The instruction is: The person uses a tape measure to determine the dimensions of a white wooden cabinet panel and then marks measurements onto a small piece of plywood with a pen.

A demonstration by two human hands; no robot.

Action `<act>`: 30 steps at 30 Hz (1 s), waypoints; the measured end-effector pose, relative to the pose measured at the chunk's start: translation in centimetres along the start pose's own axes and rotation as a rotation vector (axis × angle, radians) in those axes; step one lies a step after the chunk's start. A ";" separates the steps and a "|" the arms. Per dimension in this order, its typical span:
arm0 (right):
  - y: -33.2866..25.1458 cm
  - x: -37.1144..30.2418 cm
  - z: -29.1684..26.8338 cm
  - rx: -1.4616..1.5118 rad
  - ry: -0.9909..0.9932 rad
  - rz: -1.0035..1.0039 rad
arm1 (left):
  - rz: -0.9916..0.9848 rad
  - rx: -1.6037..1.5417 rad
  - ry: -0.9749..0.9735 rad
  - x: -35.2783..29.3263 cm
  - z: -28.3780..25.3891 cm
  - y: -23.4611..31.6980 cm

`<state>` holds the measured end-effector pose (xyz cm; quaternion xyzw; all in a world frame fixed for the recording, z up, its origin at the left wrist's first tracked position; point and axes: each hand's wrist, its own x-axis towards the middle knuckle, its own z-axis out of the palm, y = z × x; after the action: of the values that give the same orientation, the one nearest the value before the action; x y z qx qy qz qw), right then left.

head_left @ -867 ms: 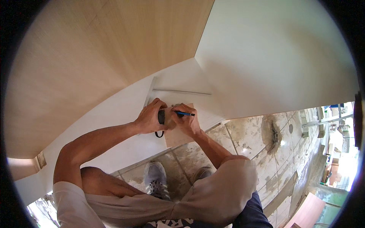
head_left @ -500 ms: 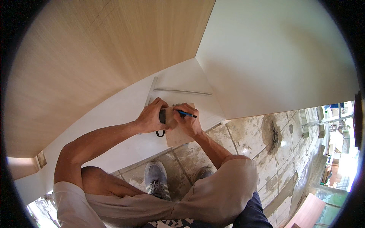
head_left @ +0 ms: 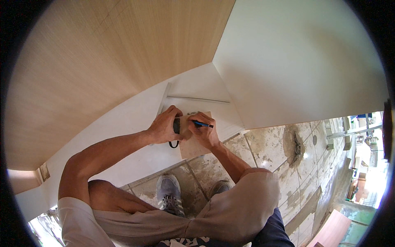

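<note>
My left hand [head_left: 165, 125] is closed around a dark tape measure [head_left: 176, 126], whose black wrist strap [head_left: 173, 144] hangs in a loop below it. Close beside it, my right hand [head_left: 202, 129] grips a blue and black pen [head_left: 201, 124]; its tip is hidden by the fingers. Both hands rest over a small light-wood board [head_left: 193, 149], which lies on the white panel [head_left: 135, 160]. Part of the board is covered by the hands. A few small metal-looking pieces [head_left: 191, 113] show just beyond the fingers, too small to name.
Two thin metal strips [head_left: 197, 99] [head_left: 163, 99] lie on the white panel past my hands. A large wood-grain panel [head_left: 135, 45] rises at left, a white panel [head_left: 296, 61] at right. Stained floor tiles [head_left: 267, 150] and my shoe [head_left: 168, 193] are near.
Both hands keep nearly the same place. The view has shifted very slightly.
</note>
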<state>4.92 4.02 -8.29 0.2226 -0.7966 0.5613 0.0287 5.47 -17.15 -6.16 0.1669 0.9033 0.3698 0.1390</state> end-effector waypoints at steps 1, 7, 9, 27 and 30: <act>0.2 0.0 0.1 -0.013 0.009 -0.040 | 0.000 0.001 0.005 0.0 0.0 -0.1; 0.7 -0.4 0.2 0.030 -0.018 -0.026 | -0.003 0.028 0.025 -0.1 0.3 -0.1; 0.6 -0.2 0.2 0.030 -0.018 -0.055 | -0.001 0.021 0.036 -0.1 0.3 -0.2; -0.1 -0.1 -0.4 0.054 0.002 0.120 | -0.001 0.004 0.008 -0.1 -0.2 0.4; 0.5 -0.2 -0.3 0.075 -0.010 0.081 | 0.008 0.004 0.002 0.1 -0.2 0.3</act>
<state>4.80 4.52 -8.66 0.1942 -0.7834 0.5904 -0.0065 5.42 -17.04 -5.87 0.1702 0.9035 0.3689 0.1364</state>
